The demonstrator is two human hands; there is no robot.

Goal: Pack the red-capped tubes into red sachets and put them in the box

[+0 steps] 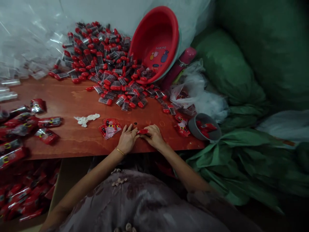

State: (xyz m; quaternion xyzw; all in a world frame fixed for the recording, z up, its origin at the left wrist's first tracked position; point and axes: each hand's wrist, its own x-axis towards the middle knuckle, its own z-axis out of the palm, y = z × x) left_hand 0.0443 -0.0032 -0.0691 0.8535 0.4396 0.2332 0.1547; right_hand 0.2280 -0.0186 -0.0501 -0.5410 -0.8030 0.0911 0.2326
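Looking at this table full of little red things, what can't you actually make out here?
- Red item between the left hand and right hand: mostly covered by fingers, too small to identify.
- Print on the capped tubes: too small and blurred.
- Inside of the grey cup: only red packets on top show.
- Packets at the left edge: cut off by the frame.
- Box below the table: dark and blurred.

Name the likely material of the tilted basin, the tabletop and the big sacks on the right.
Basin: probably moulded plastic, smooth, glossy red with a printed picture. Tabletop: seemingly wood, reddish-brown stain with visible grain streaks. Sacks: green, soft and creased, perhaps thin plastic or fabric; unclear.
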